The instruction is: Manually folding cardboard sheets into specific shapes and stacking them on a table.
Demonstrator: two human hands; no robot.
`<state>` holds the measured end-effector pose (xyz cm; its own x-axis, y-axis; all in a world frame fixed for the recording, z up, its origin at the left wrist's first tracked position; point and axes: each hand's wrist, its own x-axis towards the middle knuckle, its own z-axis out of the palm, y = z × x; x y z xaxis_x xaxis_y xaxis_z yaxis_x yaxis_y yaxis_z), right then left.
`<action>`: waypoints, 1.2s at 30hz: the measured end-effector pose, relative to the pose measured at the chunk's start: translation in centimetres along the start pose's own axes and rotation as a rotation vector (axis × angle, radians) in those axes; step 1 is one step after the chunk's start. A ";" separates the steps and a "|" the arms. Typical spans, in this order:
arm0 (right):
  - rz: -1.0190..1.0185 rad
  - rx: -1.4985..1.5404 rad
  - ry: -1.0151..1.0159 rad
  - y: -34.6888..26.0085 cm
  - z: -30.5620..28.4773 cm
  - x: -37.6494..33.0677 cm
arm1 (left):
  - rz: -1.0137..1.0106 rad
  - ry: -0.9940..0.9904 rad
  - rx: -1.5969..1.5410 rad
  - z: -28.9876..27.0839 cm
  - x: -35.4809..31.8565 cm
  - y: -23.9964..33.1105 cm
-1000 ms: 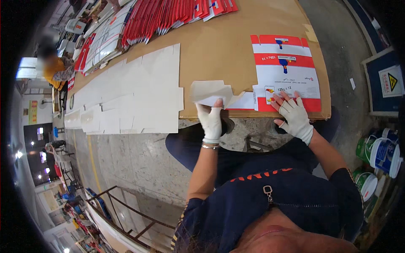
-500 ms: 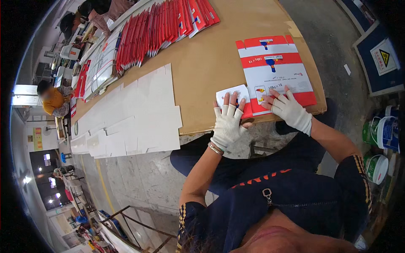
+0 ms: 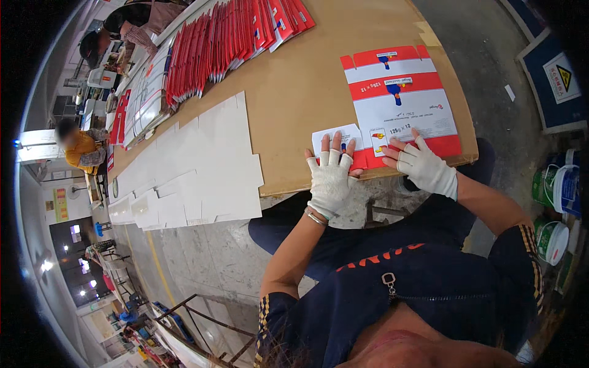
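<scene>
A flat red and white printed carton blank lies at the front right of the brown table. Its left side has a smaller white and red flap. My left hand, in a white fingerless glove, rests with spread fingers on that flap. On the blank's lower part, near the table's front edge, lies my right hand, gloved the same way, its fingers stretched out flat. Neither hand grips anything. The left palm covers part of the flap.
Overlapping white unprinted sheets lie to the left. Behind them stands a long row of red folded cartons. Other people, one in yellow, work at the far left. Pails and a warning board stand on the right.
Both hands remain flat on the carton blank, almost in place. The view has shifted slightly. The person at the far upper left has moved.
</scene>
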<state>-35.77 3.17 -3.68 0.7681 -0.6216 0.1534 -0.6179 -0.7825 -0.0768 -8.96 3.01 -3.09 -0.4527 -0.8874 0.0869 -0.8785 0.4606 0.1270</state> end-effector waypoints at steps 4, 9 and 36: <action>0.043 0.140 -0.066 -0.2 -1.2 0.3 | -0.068 -0.006 -0.088 -0.1 0.8 0.3; 0.060 0.193 0.049 -0.1 -1.5 0.0 | -0.229 0.115 -0.229 -0.1 5.1 0.7; 0.660 0.940 0.320 31.1 3.0 27.5 | -0.657 -0.024 0.101 -4.7 -13.1 -12.6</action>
<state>-33.37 -38.39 -4.78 0.1888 -0.9811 0.0419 -0.4102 -0.1176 -0.9044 8.74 8.94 -1.17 0.1796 -0.9837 0.0007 -0.9824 -0.1794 0.0525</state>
